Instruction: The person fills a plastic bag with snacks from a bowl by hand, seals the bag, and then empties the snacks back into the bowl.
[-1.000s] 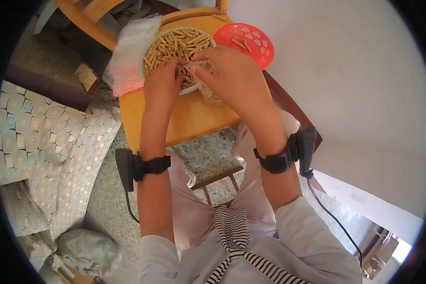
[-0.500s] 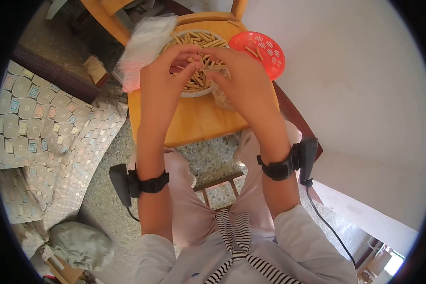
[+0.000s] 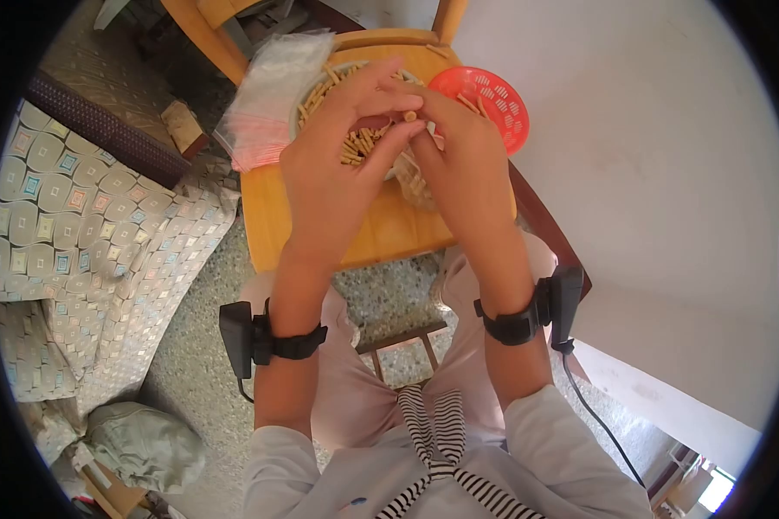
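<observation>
My left hand (image 3: 342, 143) pinches a short tan stick (image 3: 410, 116) between thumb and fingertip, its round end toward me. My right hand (image 3: 463, 147) is closed beside it, fingers meeting the left fingertips. A clear plastic bag (image 3: 415, 186) with tan contents hangs under my right thumb and appears gripped there; the exact hold is hidden. Below both hands sits a pale round bowl (image 3: 295, 117), filled with many similar sticks (image 3: 362, 145) and partly covered by my left hand.
The bowl stands on a yellow wooden chair (image 3: 363, 246). Flat clear bags (image 3: 273, 95) with red-pink edges lie at its left. A red perforated basket (image 3: 518, 130) holding a few sticks sits at the right, near a white wall (image 3: 640, 156).
Both hands have shifted slightly right in view and come together. The left thumb and finger now show a stick end-on between them. The chair and its things sit slightly lower and further right.
</observation>
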A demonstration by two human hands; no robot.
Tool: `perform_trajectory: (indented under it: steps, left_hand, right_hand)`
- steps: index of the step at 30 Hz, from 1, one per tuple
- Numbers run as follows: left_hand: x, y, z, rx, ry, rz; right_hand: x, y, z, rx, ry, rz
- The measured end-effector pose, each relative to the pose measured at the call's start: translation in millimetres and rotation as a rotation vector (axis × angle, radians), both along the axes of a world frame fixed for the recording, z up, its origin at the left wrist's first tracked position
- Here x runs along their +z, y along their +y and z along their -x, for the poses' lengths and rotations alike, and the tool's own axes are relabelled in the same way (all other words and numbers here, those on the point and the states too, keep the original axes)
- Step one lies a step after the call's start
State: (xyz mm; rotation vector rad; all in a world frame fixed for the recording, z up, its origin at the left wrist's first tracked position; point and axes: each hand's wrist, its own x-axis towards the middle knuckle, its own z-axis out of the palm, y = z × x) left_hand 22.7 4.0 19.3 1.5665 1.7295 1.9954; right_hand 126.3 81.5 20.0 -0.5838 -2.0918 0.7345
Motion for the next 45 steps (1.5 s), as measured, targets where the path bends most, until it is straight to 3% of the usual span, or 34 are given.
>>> perform_trajectory:
  steps: [2,6,8,12,14,15,20,26,30,33,35,39,42,45]
  left_hand:
    - [-0.1,1.5,-2.6,-0.061,-0.134,0.004]
    - [-1.7,1.5,-6.3,-0.045,-0.16,-0.028]
    - [-5.9,1.6,-4.7,-0.003,-0.034,-0.071]
    - [-6.0,2.6,-7.0,0.023,-0.125,-0.094]
    - [-3.5,1.0,-8.1,0.055,-0.3,0.003]
    - [-4.0,1.2,-7.7,0.056,-0.299,0.003]
    - [-12.1,5.8,-3.2,-0.049,-0.43,0.06]
    - [-14.7,6.8,-5.7,0.013,-0.306,0.149]
    - [-17.2,8.7,-6.7,0.045,-0.307,0.143]
    - [-16.0,8.4,-6.6,0.069,-0.303,0.153]
    - [-16.7,8.4,-4.9,0.05,-0.326,0.131]
    - [-14.8,8.3,-5.8,0.037,-0.324,0.126]
    - [-13.8,8.4,-5.3,0.074,-0.302,0.151]
    - [-13.5,7.5,-2.0,0.083,-0.29,0.052]
  right_hand:
    - [0.7,-1.7,1.8,-0.028,0.027,0.099]
    - [-2.3,-0.5,2.3,-0.003,0.105,0.1]
    - [-0.1,-1.6,2.0,-0.072,0.096,0.089]
    - [3.6,3.4,-1.0,-0.117,0.191,0.029]
    - [14.7,-0.4,-5.0,-0.14,0.196,0.316]
    - [14.7,-0.3,-5.4,-0.139,0.197,0.316]
    - [10.4,1.9,-3.4,-0.032,0.293,0.068]
    - [9.2,4.6,-1.3,-0.066,0.221,-0.269]
    - [11.8,6.1,-3.5,-0.064,0.188,-0.26]
    - [10.6,7.4,-3.7,-0.064,0.168,-0.233]
    - [11.0,6.2,-2.9,0.002,0.266,0.009]
    - [9.6,8.0,-2.7,0.057,0.303,-0.022]
    - [12.7,5.8,-5.9,0.0,0.321,0.136]
    - [13.4,12.6,-15.2,-0.096,0.138,0.251]
